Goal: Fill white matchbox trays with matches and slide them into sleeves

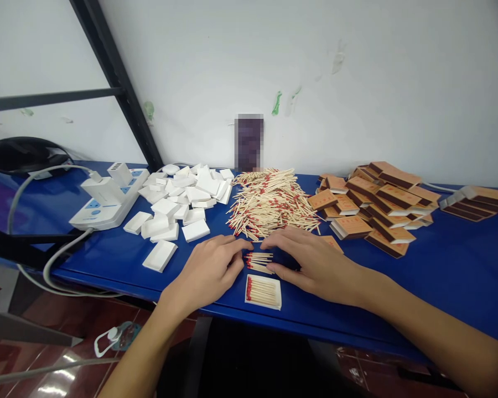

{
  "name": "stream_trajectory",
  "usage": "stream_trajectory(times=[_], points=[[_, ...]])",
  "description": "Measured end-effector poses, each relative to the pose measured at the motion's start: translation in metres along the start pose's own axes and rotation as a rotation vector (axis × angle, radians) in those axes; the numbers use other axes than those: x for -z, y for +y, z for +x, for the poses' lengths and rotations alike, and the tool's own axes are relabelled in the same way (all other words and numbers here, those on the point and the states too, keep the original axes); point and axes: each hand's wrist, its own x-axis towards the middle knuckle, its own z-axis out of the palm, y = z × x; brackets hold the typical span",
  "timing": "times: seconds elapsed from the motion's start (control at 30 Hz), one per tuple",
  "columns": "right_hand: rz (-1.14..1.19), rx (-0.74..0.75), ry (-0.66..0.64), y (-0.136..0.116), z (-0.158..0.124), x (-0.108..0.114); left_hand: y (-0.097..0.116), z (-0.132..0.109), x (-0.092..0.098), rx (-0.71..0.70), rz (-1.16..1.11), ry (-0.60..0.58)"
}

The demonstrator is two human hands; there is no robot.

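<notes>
A small row of red-tipped matches (259, 262) lies on the blue table between my two hands. My left hand (211, 268) rests at their red-headed end, its fingers curved and the thumb apart from the index finger. On the other side, my right hand (311, 260) has its thumb at the plain ends, with the fingers spread above the row. Both index fingertips are near a match at the top of the row. Just in front sits a white matchbox tray (277, 305) holding a layer of matches, heads to the left.
Behind my hands rises a big heap of loose matches (274, 202). White empty trays (160, 255) are piled at the left, beside a power strip (103, 213) with plugs and cables. Orange matchbox sleeves (351, 226) are stacked at the right. A black rack post (120, 83) stands at left.
</notes>
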Motion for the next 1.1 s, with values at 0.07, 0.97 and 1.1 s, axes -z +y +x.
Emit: stream_trajectory(times=[0.07, 0.97, 1.1], points=[[0.024, 0.006, -0.001, -0.002, 0.000, 0.001, 0.000, 0.000, 0.000, 0.000, -0.001, -0.001], [0.346, -0.112, 0.276, -0.017, 0.003, -0.012, -0.001, 0.000, 0.001, 0.006, -0.007, -0.027], [0.370, -0.093, 0.290, -0.012, 0.003, -0.015, -0.001, -0.001, 0.001, 0.009, -0.003, -0.028]])
